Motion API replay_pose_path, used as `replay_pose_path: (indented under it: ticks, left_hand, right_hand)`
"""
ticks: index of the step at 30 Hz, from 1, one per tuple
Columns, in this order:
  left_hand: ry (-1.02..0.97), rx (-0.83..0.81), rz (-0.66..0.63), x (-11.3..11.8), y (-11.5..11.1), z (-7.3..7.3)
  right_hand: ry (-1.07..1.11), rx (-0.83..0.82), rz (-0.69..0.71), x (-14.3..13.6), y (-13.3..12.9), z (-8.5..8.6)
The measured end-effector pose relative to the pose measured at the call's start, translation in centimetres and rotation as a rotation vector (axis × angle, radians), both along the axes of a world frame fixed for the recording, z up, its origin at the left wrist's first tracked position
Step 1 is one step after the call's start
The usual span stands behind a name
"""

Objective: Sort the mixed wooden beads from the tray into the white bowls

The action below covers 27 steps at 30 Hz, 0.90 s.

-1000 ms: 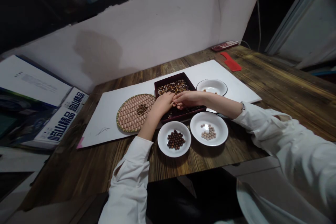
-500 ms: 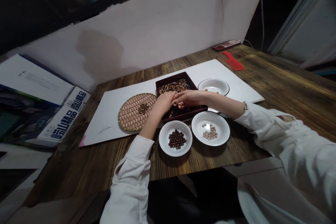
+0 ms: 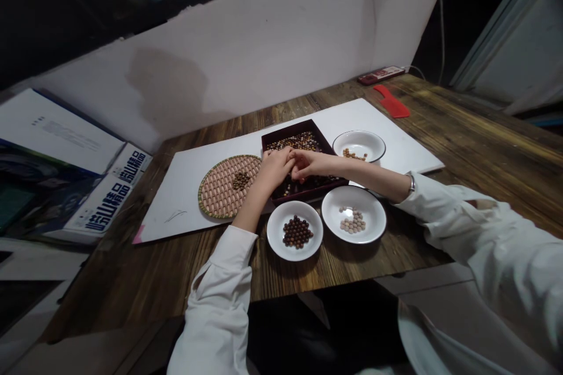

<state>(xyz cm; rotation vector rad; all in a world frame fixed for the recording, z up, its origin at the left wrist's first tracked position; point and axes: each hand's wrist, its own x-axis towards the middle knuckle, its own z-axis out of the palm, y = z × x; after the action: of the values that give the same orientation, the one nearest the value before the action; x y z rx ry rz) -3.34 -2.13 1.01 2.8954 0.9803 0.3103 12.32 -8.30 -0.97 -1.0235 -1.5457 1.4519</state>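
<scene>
Single head-worn view from close above the table (image 3: 145, 287), facing forward and down; bead tray (image 3: 310, 192) near centre, wall (image 3: 308, 41) behind.

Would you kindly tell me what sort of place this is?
Perhaps a home or small workroom, judging by the wooden table, the tray of beads and the boxes at left.

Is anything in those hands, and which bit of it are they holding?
That can't be told: the left hand and right hand are close together over the dark tray, hiding whatever their fingertips may pinch.
</scene>
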Motion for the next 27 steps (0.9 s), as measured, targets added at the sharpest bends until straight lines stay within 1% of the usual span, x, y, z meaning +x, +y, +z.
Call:
replay_pose_path:
  ticks: [2,4,6,8,10,14,16,22,27]
  left_hand:
    - [0.055,0.017,0.012,0.1,-0.2,0.1]
    - [0.089,0.023,0.008,0.2,-0.3,0.1]
    - [0.07,0.023,0.001,0.3,-0.3,0.1]
    - [0.018,0.009,-0.007,0.2,0.0,-0.1]
    - [-0.055,-0.051,-0.033,0.1,0.4,-0.4]
    - [-0.281,-0.32,-0.159,-0.3,1.6,-1.1]
    - [-0.348,-0.412,-0.196,-0.5,2.1,-1.4]
    - [-0.431,-0.595,-0.192,-0.6,2.5,-1.3]
    - [-0.455,-0.668,-0.225,-0.6,2.4,-1.1]
  right_hand:
    - [-0.051,0.054,-0.039,0.0,0.4,-0.8]
    - [-0.078,0.088,-0.015,0.2,0.8,-1.7]
    - [-0.038,0.124,0.013,0.3,1.1,-2.2]
    - [-0.005,0.126,0.024,0.4,1.2,-2.4]
    - [0.004,0.11,0.03,0.4,1.1,-2.1]
    - [0.02,0.117,0.075,0.3,0.5,-1.1]
    - [0.031,0.109,0.107,0.2,0.2,-0.7]
    - [0.067,0.064,0.156,0.2,-0.1,-0.2]
    - [0.086,0.029,0.182,0.1,-0.5,0.3]
